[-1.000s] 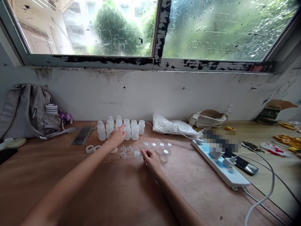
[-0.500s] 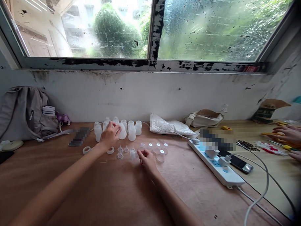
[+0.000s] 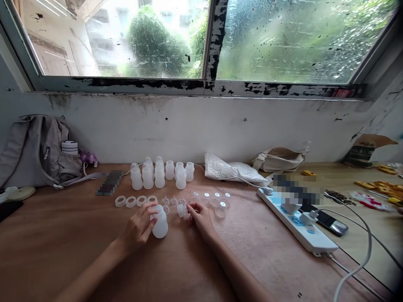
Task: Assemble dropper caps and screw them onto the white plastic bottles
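Observation:
My left hand (image 3: 141, 224) grips a frosted white baby bottle (image 3: 160, 228) by its upper part, in front of the rows of other bottles. The bottle stands nearly upright, low over the table or on it; I cannot tell which. My right hand (image 3: 201, 218) pinches a small clear plastic piece with a ribbed side (image 3: 181, 210), just right of that bottle. Between and behind my hands lie clear bottle nipples (image 3: 173, 200). White collar rings (image 3: 131, 202) form a row to the left, and round clear caps (image 3: 220, 212) lie to the right.
Several frosted bottles (image 3: 148, 177) stand at the back, beside a white padded envelope (image 3: 224, 168). A power strip (image 3: 296, 225) with trailing cables lies on the right, near a phone (image 3: 327, 221). A grey backpack (image 3: 39, 149) leans at the left. Yellow tools (image 3: 381, 188) lie far right.
My left hand has brought a bottle from the back group toward me, down beside my right hand. My right hand still holds the clear piece. At far right, another person's hands have mostly left view.

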